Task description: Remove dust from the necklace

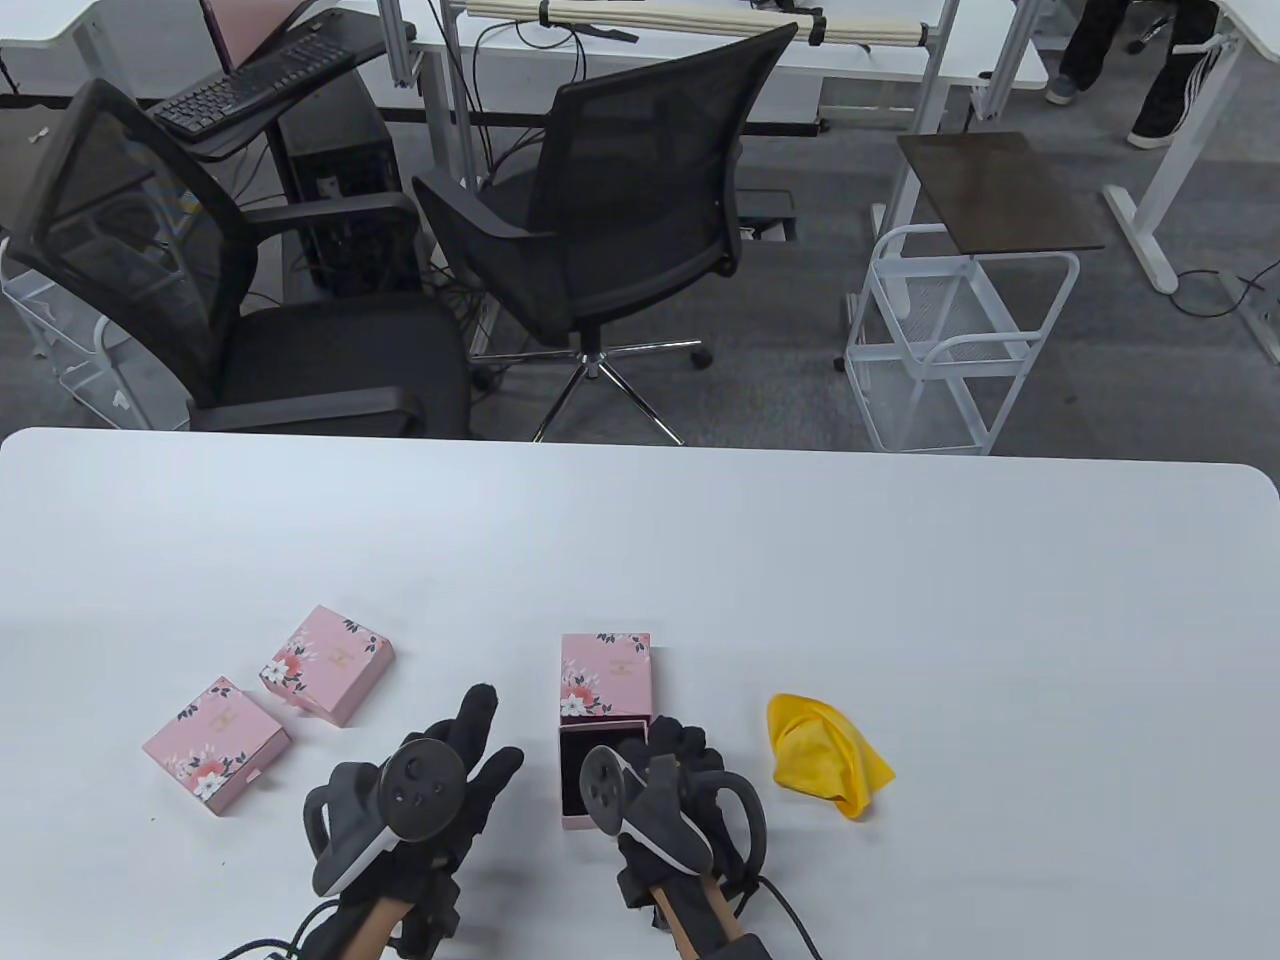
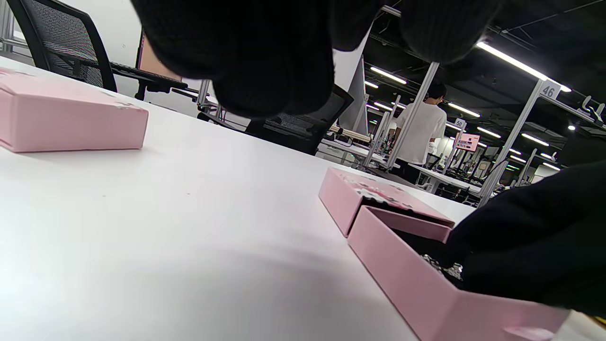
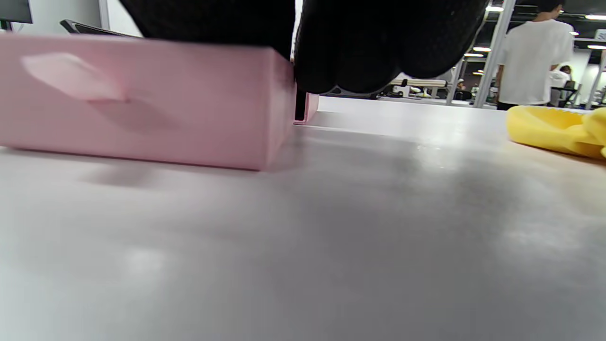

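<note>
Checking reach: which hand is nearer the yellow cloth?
Right. The right hand sits at the open pink box, just left of the yellow cloth; the left hand lies farther left.

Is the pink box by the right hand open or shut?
Open: the drawer tray is slid out of its floral sleeve, dark lining exposed, right hand at its rim.

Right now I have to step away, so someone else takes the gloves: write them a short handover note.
Left hand: holds nothing, fingers spread above the table, left of the open box.
Right hand: fingers reach into the open drawer box; whether they grip anything is hidden.
Necklace: a glint of chain shows inside the drawer.
Sleeve: lies just behind the drawer.
Yellow cloth: crumpled, right of the box, untouched.
Two closed pink boxes: far left.
Done: box opened. Left: lift out the necklace, wipe it with the cloth.
</note>
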Motion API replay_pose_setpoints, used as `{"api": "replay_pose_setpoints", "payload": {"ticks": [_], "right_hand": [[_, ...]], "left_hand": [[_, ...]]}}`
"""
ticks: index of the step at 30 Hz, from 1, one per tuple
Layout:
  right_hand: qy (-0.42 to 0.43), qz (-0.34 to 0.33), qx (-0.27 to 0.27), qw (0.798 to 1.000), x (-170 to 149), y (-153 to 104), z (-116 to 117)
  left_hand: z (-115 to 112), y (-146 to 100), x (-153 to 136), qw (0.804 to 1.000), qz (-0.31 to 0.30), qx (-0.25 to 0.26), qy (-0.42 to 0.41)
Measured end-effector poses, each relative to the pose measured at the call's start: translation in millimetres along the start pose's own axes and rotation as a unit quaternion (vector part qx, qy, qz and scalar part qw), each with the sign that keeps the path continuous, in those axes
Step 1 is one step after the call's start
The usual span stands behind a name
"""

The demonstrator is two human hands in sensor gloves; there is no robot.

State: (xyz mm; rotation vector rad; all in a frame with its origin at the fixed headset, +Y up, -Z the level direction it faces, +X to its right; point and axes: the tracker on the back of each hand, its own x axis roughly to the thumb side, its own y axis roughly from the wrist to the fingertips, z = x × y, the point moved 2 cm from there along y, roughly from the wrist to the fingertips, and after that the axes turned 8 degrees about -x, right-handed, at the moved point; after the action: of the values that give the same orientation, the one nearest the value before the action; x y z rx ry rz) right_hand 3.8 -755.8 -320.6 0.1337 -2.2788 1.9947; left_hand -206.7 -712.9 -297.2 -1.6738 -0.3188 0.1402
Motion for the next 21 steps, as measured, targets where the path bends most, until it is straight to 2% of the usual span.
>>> {"api": "replay_pose_setpoints", "payload": {"ticks": [8,13,21], "right_hand": [[0.002,-0.005,-0.014,1.0,-1.3,0.3,-0.1],[0.055,0.002,-0.052,0.997,-10.9,0.3,-14.0],[0.144,0.01,-0.065,0.987,-18.4,0.4,-36.7]], "left_hand": [[2.3,0.0,-3.1,1.0,0.005,0.005,-0.008],[4.6,-0.3,-5.7,1.0,0.006,0.008,-0.017],[4.4,1.6,-4.2,1.0,0.001,0.006,-0.017]]}}
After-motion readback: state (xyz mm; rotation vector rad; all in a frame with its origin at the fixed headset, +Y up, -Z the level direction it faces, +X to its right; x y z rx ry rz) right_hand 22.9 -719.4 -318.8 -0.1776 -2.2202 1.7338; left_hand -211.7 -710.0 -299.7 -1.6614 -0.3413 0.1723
